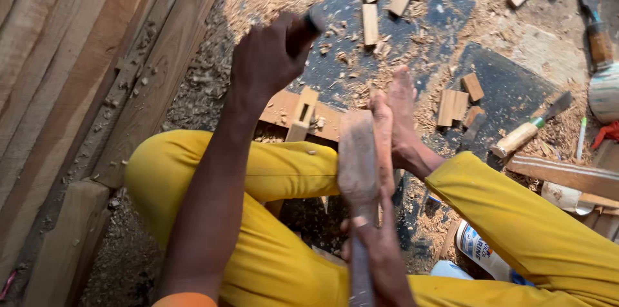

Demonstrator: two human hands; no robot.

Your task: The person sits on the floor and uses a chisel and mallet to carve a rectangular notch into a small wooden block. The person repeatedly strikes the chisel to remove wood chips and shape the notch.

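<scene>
A pale, slotted strip of wood (pixel 302 115) is laid flat on the sawdust-strewn floor (pixel 516 39), near the middle of the view, between the knees of the yellow trousers (pixel 271 171) and under the arch of a bare foot (pixel 403 120) pressed down beside it. A dark-handled chisel (pixel 314 21) is gripped in the left hand (pixel 267 62), whose fingers are wrapped tightly around the handle, above the strip; the blade is hidden behind the hand. A worn, pale wooden mallet (pixel 356 158) is clamped by its handle in the right hand (pixel 380 255), and its head is held just right of the strip, blurred. Short offcut blocks of light wood (pixel 369 23) are scattered on the floor towards the top edge. A second chisel with a pale wooden handle and green collar (pixel 525 131) is lying towards the right edge. Long rough planks (pixel 84 88) are stacked along the left edge. A white printed can (pixel 480 252) is seen beneath the right leg.
</scene>
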